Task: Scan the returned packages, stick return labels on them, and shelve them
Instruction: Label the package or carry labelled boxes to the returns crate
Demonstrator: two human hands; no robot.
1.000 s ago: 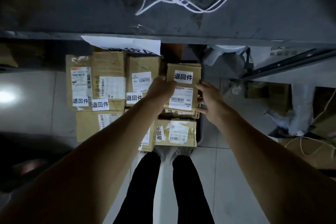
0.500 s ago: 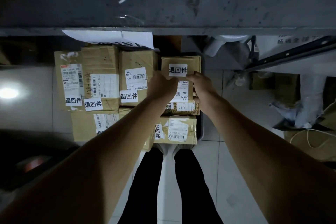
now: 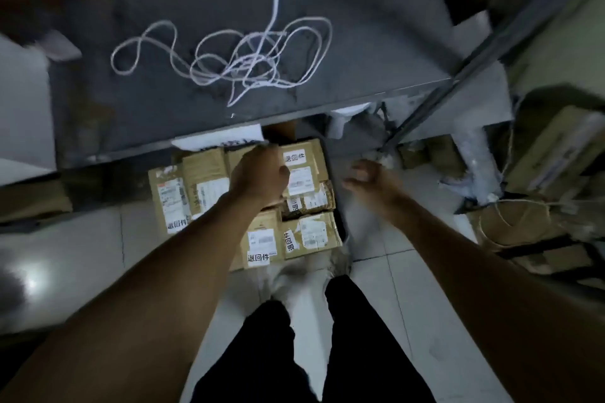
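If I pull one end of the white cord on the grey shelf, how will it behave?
The white cord is probably floppy and light: it lies in loose, irregular loops. Its loops cross many times near the middle, so it would likely drag along in a bunch and might knot rather than pull out straight. The grey shelf looks flat.

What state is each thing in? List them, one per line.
left hand: resting on the packages, grip unclear
right hand: open, off the packages, holding nothing
top right package: on the stack, return label on
front right package: lying flat, return label on
white cord: tangled loose on the grey shelf
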